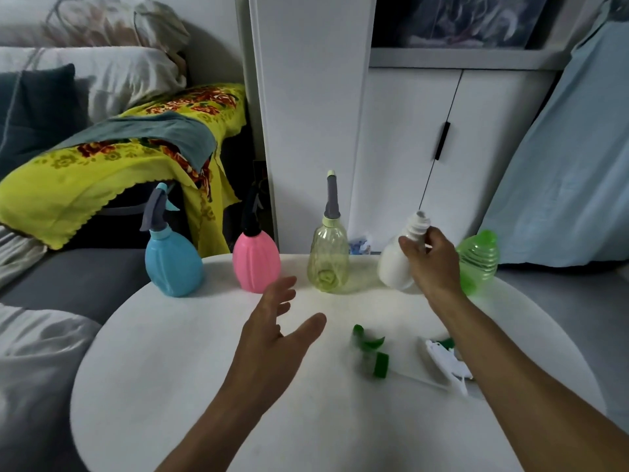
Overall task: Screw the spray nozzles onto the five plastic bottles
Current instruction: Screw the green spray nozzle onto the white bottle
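Nearest the viewer, on the round white counter [153, 386], the left hand [272, 338] is held just above the surface with fingers spread wide and nothing gripped, apparently kept free to take up a nozzle. Just to its right, two unattached spray nozzles lie on their sides: a green nozzle [371, 352] and, beside it, a white nozzle [446, 364] whose dip tube runs out flat over the counter; both are left within easy reach of either hand. Farther back, the right hand [432, 260] is closed around the neck of the white bottle [394, 267], whose bare threaded mouth is exposed and which is tilted slightly, presumably so that it can be steadied or drawn nearer for capping. Just behind that hand, a green bottle [480, 257] stands without a nozzle. Along the far edge of the counter, three bottles are seen upright with nozzles already fitted: a blue bottle [173, 264], a pink bottle [256, 264] and a clear yellowish bottle [328, 264], set in a row out of the working area. Three of five are judged complete; the white bottle is judged to be the one in hand.
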